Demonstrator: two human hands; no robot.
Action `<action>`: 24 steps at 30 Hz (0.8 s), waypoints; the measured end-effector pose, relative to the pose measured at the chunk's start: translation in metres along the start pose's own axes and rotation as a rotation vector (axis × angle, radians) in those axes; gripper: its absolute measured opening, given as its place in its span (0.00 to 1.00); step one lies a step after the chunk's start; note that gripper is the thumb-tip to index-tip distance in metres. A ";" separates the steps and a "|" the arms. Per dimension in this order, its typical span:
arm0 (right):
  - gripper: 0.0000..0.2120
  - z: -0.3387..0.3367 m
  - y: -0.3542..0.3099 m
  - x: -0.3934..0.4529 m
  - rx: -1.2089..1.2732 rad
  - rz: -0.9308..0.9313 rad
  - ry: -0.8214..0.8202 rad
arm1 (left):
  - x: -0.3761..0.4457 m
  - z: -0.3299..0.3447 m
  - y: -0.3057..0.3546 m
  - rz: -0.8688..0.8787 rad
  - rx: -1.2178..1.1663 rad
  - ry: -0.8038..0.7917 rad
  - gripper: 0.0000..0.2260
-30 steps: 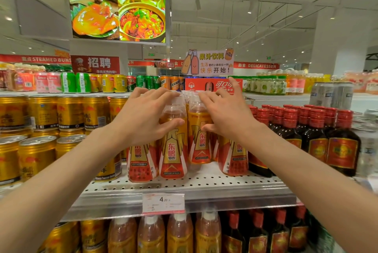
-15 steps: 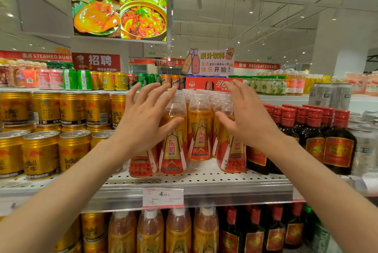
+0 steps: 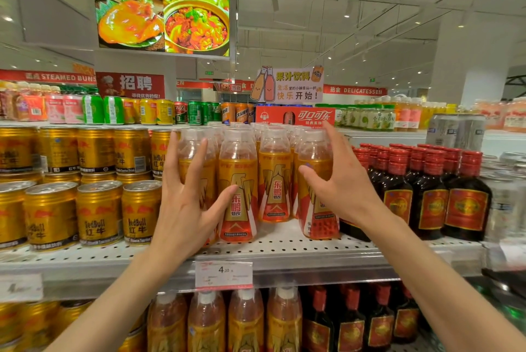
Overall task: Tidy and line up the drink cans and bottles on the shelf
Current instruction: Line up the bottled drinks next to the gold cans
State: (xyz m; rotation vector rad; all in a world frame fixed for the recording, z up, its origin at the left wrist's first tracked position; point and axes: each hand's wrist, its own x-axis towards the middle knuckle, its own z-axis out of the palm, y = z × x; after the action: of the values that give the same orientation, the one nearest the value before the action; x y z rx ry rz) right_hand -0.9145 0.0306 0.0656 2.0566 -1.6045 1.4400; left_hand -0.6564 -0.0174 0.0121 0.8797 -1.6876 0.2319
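Several orange energy-drink bottles (image 3: 238, 181) with clear caps stand in rows on the white perforated shelf (image 3: 284, 249). My left hand (image 3: 187, 200) is spread in front of the leftmost bottle, its thumb against the second bottle's label. My right hand (image 3: 338, 181) is spread in front of the rightmost front bottle (image 3: 318, 223), fingers apart, holding nothing. A third front bottle (image 3: 275, 181) stands a little further back between the hands.
Gold Red Bull cans (image 3: 99, 212) are stacked to the left, dark red-capped bottles (image 3: 429, 195) to the right. A price tag (image 3: 224, 274) hangs on the shelf edge. More bottles fill the lower shelf (image 3: 244, 323). Other drinks line the top shelf behind.
Both hands let go of the bottle tops, opened and drew back apart to either side of the group. The view has moved closer.
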 end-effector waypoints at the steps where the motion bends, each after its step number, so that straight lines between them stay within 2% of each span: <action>1: 0.42 0.000 0.000 -0.002 0.001 -0.006 -0.016 | -0.001 0.001 0.000 -0.001 -0.007 0.005 0.40; 9: 0.40 0.007 -0.018 -0.006 0.154 0.027 -0.012 | -0.004 0.000 -0.001 -0.004 -0.006 -0.007 0.41; 16: 0.45 0.033 -0.037 -0.007 0.176 0.041 -0.051 | -0.004 -0.003 -0.004 0.009 -0.020 -0.034 0.41; 20: 0.44 0.029 -0.027 -0.023 0.232 0.143 -0.127 | -0.008 -0.012 -0.006 0.012 -0.048 -0.073 0.41; 24: 0.39 0.039 -0.015 -0.056 0.239 0.237 -0.179 | -0.024 -0.020 -0.004 -0.106 -0.136 -0.127 0.44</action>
State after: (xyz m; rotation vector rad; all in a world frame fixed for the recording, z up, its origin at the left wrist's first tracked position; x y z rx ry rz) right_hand -0.8778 0.0496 0.0090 2.2431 -1.8832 1.6377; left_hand -0.6369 0.0014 -0.0041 0.8935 -1.7457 -0.0106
